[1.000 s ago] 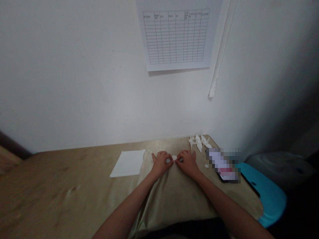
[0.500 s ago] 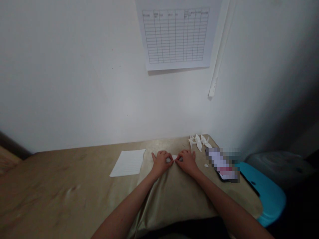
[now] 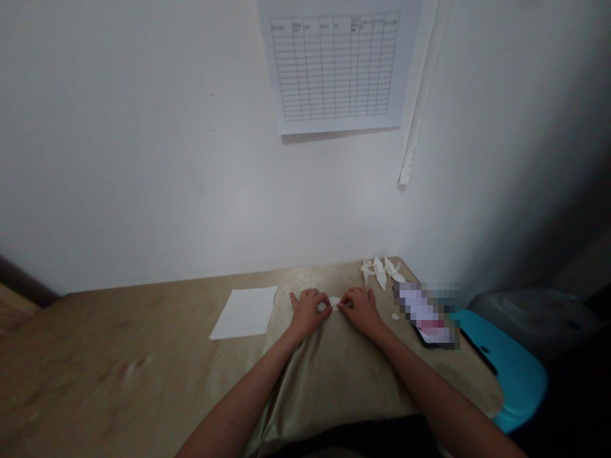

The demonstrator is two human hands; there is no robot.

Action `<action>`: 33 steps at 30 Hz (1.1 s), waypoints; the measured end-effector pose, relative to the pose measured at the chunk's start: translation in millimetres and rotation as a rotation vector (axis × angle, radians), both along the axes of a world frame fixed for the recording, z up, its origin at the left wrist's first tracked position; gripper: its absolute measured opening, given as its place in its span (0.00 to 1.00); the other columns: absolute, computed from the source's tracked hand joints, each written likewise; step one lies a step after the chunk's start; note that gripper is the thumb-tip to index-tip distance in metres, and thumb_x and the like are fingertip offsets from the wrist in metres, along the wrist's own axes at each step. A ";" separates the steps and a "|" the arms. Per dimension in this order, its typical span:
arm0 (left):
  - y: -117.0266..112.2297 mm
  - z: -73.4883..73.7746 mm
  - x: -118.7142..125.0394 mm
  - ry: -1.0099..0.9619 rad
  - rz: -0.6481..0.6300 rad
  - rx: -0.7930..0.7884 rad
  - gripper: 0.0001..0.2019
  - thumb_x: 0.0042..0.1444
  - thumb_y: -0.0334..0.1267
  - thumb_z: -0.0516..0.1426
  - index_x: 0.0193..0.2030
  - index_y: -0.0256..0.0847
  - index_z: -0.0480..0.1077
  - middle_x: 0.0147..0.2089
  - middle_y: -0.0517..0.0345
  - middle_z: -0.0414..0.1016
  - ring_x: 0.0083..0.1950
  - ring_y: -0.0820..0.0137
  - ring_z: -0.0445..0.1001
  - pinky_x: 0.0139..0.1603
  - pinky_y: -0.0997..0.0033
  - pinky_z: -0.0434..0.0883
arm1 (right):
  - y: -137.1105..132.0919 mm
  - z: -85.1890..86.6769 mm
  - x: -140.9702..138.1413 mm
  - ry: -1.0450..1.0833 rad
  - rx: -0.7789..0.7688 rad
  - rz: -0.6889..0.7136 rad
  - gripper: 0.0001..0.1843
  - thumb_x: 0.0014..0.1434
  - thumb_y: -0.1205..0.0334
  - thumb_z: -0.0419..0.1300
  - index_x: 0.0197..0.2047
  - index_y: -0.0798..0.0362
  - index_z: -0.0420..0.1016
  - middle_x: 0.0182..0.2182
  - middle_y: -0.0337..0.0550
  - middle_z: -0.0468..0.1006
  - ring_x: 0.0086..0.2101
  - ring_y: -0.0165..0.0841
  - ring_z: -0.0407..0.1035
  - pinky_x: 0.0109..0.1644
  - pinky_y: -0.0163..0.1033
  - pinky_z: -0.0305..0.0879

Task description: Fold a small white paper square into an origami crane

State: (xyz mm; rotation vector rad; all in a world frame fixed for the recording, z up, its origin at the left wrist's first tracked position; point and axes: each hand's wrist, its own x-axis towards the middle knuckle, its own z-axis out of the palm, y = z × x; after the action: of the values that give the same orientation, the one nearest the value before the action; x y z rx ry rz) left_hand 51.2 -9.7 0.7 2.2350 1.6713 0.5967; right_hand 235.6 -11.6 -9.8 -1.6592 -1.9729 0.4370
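Note:
My left hand point(image 3: 309, 310) and my right hand point(image 3: 361, 308) rest side by side on a tan, shiny cloth-covered table point(image 3: 119, 356). Both have curled fingers pinching a small white piece of paper point(image 3: 335, 301) that lies between them on the cloth. Only a sliver of that paper shows past the fingertips. A lined white sheet point(image 3: 245, 312) lies flat just left of my left hand.
Several small white folded paper shapes point(image 3: 380, 270) sit at the table's far right corner. A dark phone point(image 3: 426, 313) lies right of my right hand. A turquoise stool point(image 3: 510, 375) stands beyond the right edge. A white wall with a printed grid chart point(image 3: 337, 63) rises behind.
The hands hold nearly the same place; the fingers shift only slightly on the small paper.

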 end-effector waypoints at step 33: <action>-1.8 2.5 3.4 0.008 0.023 -0.028 0.05 0.58 0.43 0.60 0.39 0.49 0.76 0.53 0.58 0.76 0.64 0.57 0.62 0.68 0.26 0.34 | -2.5 5.9 0.6 -0.094 -0.005 0.039 0.09 0.63 0.56 0.59 0.40 0.49 0.79 0.48 0.45 0.76 0.56 0.44 0.62 0.67 0.63 0.36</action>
State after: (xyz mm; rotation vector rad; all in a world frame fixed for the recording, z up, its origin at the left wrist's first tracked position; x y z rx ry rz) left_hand 54.6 -11.5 3.2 2.2046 1.7003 0.5667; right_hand 236.2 -14.1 -3.9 -1.6747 -2.0773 0.3849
